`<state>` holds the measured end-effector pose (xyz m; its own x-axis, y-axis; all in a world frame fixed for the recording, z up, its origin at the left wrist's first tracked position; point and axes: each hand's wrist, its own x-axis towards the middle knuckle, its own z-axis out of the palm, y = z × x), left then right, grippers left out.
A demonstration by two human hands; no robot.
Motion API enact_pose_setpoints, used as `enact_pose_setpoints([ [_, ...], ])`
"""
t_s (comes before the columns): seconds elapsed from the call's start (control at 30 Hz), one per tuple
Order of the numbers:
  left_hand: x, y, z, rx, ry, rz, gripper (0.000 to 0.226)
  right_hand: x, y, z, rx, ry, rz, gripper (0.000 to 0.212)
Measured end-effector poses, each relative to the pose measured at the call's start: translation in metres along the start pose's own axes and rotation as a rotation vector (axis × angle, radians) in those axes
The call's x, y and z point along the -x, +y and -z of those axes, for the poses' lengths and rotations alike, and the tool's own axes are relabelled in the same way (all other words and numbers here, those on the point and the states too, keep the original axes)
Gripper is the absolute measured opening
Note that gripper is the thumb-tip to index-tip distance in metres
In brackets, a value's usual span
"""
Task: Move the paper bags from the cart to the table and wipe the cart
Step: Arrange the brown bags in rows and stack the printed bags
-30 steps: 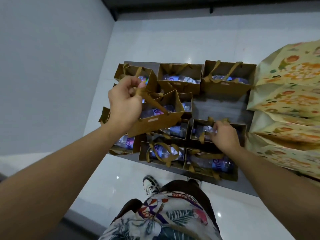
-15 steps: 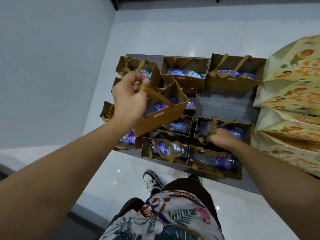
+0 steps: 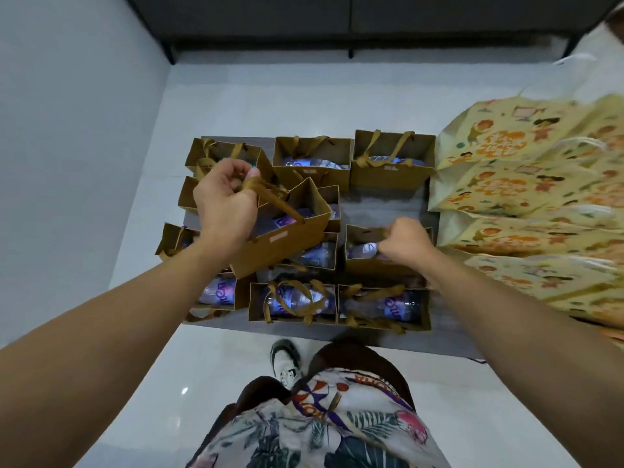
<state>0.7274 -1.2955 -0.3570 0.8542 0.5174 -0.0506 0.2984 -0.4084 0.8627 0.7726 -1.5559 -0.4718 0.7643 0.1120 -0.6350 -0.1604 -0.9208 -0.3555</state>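
Note:
Several brown paper bags with ribbon handles and water bottles inside stand on the grey cart (image 3: 381, 204) below me. My left hand (image 3: 226, 204) grips the ribbon handles of one brown bag (image 3: 283, 244), which hangs tilted above the others. My right hand (image 3: 405, 243) is curled around the handles of another brown bag (image 3: 374, 261) in the middle right of the cart; that bag still sits among the rest.
Large yellow printed bags (image 3: 526, 204) lie stacked along the cart's right side. A grey wall (image 3: 67, 130) runs on the left. White tiled floor (image 3: 270, 96) surrounds the cart, with a dark cabinet base (image 3: 337, 25) at the far end. My shoe (image 3: 285, 361) is just before the cart's near edge.
My right hand has closed around the handles of the middle-right bag. The left hand keeps its bag raised, about where it was. The camera has tilted, showing more of the far floor.

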Motion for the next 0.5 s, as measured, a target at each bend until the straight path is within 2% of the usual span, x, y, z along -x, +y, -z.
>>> enact_pose_setpoints([
  [0.13,0.005,0.006,0.014,0.047,-0.019,0.015,0.005,0.033,-0.016,0.033,0.133,0.085,0.001,0.002],
  [0.2,0.006,0.010,0.020,0.049,-0.040,-0.015,0.004,0.051,-0.024,0.052,0.179,0.158,0.022,0.012],
  [0.33,0.010,0.027,0.034,0.060,-0.059,-0.075,0.006,0.096,-0.051,0.093,0.170,0.432,0.064,0.011],
  [0.5,0.012,0.049,0.052,0.076,-0.086,-0.146,0.011,0.151,-0.079,0.129,0.022,0.728,-0.008,0.003],
])
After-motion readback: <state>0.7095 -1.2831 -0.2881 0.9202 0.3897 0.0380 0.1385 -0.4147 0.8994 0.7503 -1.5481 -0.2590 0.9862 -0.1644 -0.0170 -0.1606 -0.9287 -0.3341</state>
